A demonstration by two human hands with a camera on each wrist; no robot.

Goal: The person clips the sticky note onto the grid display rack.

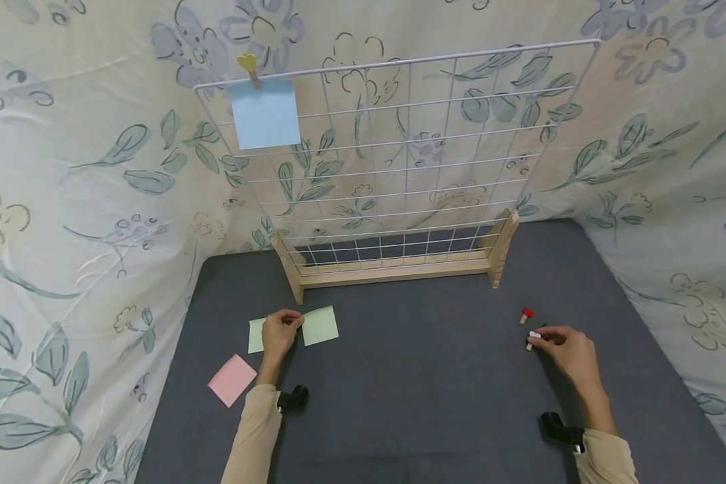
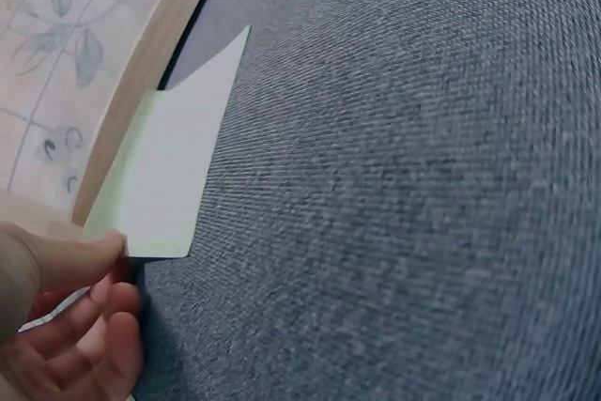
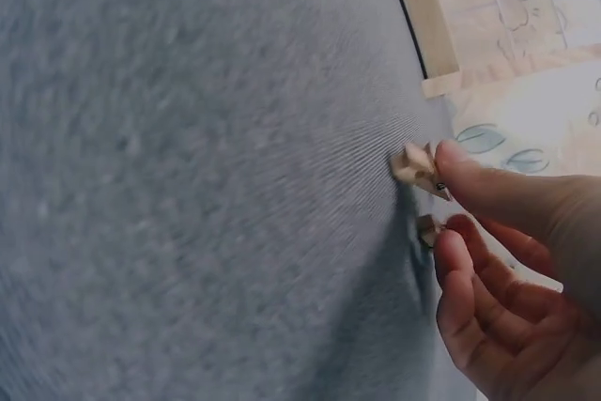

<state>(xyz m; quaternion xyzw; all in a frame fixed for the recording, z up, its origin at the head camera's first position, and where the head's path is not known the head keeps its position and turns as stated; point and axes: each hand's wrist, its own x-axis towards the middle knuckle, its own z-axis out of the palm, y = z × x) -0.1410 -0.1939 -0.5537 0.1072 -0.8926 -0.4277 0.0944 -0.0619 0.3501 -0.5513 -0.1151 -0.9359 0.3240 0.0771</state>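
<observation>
My left hand (image 1: pixel 278 333) pinches the near-left edge of a pale green paper note (image 1: pixel 320 327) between thumb and fingers. The left wrist view shows this note (image 2: pixel 174 166) tilted up from the cloth. Another green note (image 1: pixel 255 336) lies partly hidden behind that hand, and a pink note (image 1: pixel 232 380) rests nearer. My right hand (image 1: pixel 569 353) pinches a small wooden clothespin (image 1: pixel 530 341) with a white top at its fingertips. In the right wrist view a wooden clothespin (image 3: pixel 413 168) shows at the thumb tip. A red-topped clothespin (image 1: pixel 526 315) lies just beyond the right fingers.
A white wire grid (image 1: pixel 407 144) stands in a wooden base (image 1: pixel 393 271) at the back of the dark table (image 1: pixel 411 390). A yellow heart clothespin (image 1: pixel 248 64) fixes a blue note (image 1: pixel 266 114) at its upper left. Floral cloth (image 1: pixel 85 202) surrounds the table.
</observation>
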